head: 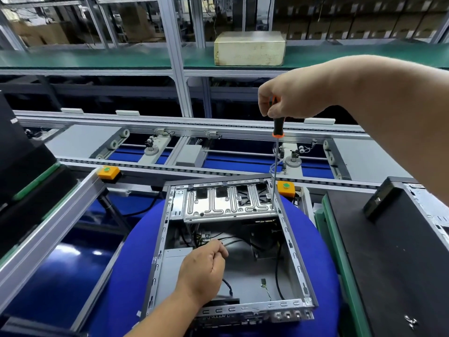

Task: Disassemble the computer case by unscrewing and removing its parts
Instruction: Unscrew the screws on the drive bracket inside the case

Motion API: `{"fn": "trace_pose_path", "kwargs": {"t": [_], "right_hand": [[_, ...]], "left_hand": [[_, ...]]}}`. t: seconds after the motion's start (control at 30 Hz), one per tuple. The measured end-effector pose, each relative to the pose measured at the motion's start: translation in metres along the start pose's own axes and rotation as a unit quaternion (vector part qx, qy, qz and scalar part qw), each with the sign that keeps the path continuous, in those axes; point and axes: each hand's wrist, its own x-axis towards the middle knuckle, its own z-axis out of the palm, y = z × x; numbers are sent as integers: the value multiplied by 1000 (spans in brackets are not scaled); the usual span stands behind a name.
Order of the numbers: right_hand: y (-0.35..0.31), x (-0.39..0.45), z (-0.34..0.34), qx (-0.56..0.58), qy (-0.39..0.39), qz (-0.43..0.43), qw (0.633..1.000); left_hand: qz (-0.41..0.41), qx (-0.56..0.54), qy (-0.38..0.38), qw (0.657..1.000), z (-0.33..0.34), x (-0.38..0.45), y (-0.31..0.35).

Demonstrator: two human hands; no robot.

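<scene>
An open grey computer case (295, 256) lies on a round blue pad (126, 271). A ribbed silver drive bracket (223, 203) spans its far end. My right hand (298, 93) grips the black-and-orange handle of a long screwdriver (277, 127) held upright, its tip at the bracket's right end near the case wall. Inside the case, my left hand (204, 271) has its fingers curled; whether they hold one of the black cables (278, 271) there is unclear.
A second case (398, 251) with a dark side panel lies on the right, and black equipment (21, 166) stands at the left. Orange button boxes (108, 172) sit on the conveyor rail. A worn white box (250, 48) rests on the green shelf behind.
</scene>
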Motion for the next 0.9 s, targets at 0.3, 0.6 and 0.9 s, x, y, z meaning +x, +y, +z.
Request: {"fn": "trace_pose_path", "kwargs": {"t": [0.3, 0.6, 0.9], "right_hand": [[1, -5, -4, 42, -25, 17, 999], [10, 1, 10, -82, 39, 69, 993], [11, -11, 6, 30, 24, 2, 999]], "left_hand": [[11, 5, 3, 1000, 1, 1, -2], [15, 6, 2, 1000, 1, 1, -1], [11, 9, 1, 1000, 2, -1, 0]]}}
